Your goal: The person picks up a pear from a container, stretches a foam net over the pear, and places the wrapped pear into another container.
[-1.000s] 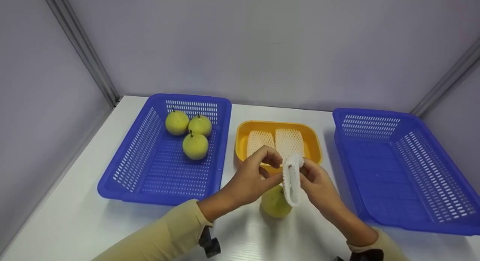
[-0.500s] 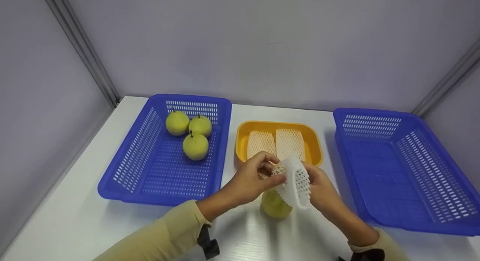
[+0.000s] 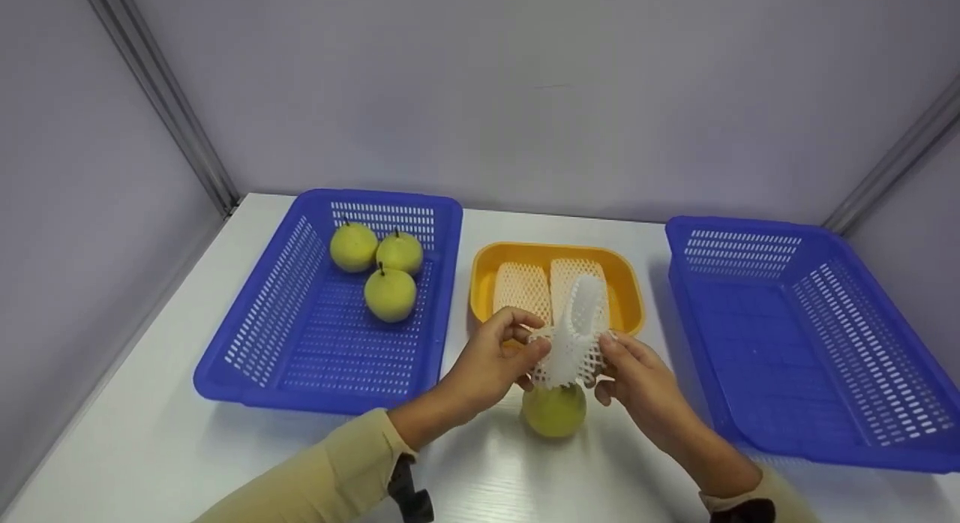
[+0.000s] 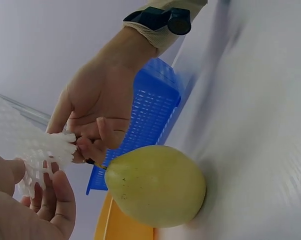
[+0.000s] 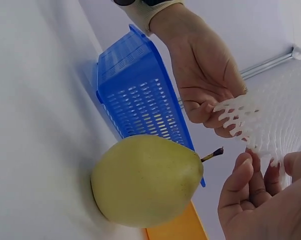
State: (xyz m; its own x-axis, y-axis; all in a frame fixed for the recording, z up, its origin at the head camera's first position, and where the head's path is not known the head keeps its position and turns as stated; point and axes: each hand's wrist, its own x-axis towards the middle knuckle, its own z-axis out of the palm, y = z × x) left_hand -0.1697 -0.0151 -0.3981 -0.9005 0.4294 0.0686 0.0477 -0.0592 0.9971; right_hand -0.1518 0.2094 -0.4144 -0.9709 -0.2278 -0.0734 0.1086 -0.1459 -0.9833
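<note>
A white foam fruit net (image 3: 574,343) is stretched between my two hands, its lower opening spread just above a pear. My left hand (image 3: 491,362) pinches the net's left edge between thumb and fingers; my right hand (image 3: 645,380) pinches the right edge. The yellow-green pear (image 3: 555,414) stands upright on the table below. In the right wrist view the pear (image 5: 145,180) shows its dark stem, pointing toward the net's mesh edge (image 5: 245,120). Seen from the left wrist, the net (image 4: 40,150) is apart from the pear (image 4: 155,185).
At the left, a blue basket (image 3: 225,384) holds three pears (image 3: 390,293). Behind my hands, an orange tray (image 3: 480,283) holds more foam nets (image 3: 521,287). Another blue basket (image 3: 757,358) stands at the right. A pale wall (image 3: 525,95) closes off the back.
The net has turned from edge-on to upright, its lower opening now spread above the pear. My right hand has shifted its pinch to the lower edge. The pear has stayed in place.
</note>
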